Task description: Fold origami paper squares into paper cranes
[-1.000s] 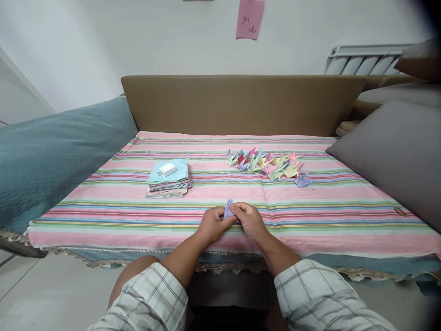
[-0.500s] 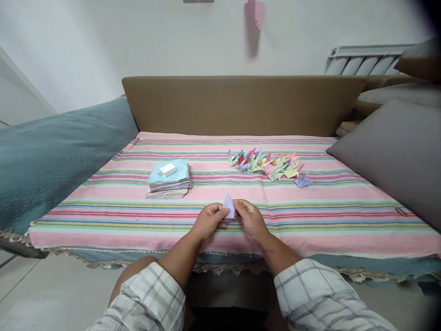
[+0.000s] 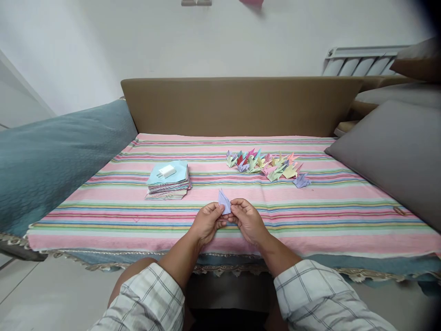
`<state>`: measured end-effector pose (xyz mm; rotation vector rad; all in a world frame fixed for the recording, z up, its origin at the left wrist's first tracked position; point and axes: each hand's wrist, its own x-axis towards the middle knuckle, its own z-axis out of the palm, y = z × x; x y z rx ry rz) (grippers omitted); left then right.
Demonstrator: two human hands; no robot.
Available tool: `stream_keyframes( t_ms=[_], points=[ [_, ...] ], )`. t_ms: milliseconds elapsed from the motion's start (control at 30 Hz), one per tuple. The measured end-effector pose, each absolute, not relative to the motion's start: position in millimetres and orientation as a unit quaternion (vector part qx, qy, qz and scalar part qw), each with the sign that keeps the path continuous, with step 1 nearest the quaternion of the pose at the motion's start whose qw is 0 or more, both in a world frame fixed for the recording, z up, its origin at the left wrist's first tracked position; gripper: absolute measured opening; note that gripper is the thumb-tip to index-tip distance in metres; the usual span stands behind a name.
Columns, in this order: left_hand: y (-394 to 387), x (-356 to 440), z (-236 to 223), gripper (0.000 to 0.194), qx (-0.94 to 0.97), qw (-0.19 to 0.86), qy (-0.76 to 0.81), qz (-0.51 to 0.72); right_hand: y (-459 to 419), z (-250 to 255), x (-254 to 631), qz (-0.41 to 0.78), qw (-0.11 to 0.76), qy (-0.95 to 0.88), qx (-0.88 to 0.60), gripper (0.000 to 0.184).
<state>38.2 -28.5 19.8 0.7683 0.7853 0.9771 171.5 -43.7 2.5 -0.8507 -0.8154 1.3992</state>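
Between my two hands is a small piece of folded lavender paper [image 3: 224, 202], its pointed end up and away from me. My left hand [image 3: 208, 222] pinches its left side, thumb on top. From the right, my right hand [image 3: 248, 220] grips the lower right edge between thumb and fingers. Both hands are just above the striped cloth. Beyond them to the right lies a group of folded paper cranes [image 3: 272, 166] in many colours. To the left is a stack of square paper sheets [image 3: 168, 186] with a white plug adapter [image 3: 166, 171] on top.
A pink striped cloth [image 3: 113, 207] covers the seat. At the back stands a brown backrest [image 3: 241, 105]. A teal cushion [image 3: 65, 161] borders the left side, a grey pillow [image 3: 396, 156] the right. A small brown object [image 3: 399, 211] lies near the pillow.
The folded paper has tilted to the left and its tip now looks split into narrow points. My right fingers have shifted slightly left along its edge. The view has tipped down a little.
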Motion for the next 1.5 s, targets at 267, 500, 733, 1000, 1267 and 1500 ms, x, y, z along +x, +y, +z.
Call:
stream_keyframes(
  t_ms=[267,500,733,1000,1267,1500],
  points=[
    [-29.4,40.9,15.3,0.04,0.429,0.657,0.386,0.485,-44.8,1.2,179.0,0.544,0.57,-0.456,-0.414,0.026],
    [-28.5,39.2,15.0,0.038,0.49,0.606,0.407,0.476,-41.6,-1.6,179.7,0.55,0.571,-0.446,-0.414,0.032],
    [-30.5,38.5,20.5,0.041,0.398,0.707,0.374,0.45,-44.4,9.1,179.4,0.647,0.574,-0.368,-0.341,0.034],
    [-30.9,38.5,20.8,0.039,0.396,0.692,0.389,0.461,-44.3,4.9,181.8,0.594,0.571,-0.428,-0.37,0.031],
    [-32.4,40.5,17.8,0.039,0.441,0.653,0.403,0.464,-43.5,6.1,183.4,0.56,0.549,-0.486,-0.386,0.027],
    [-32.8,41.9,13.5,0.038,0.471,0.638,0.395,0.464,-43.1,4.4,184.2,0.545,0.538,-0.507,-0.395,0.028]
  ],
)
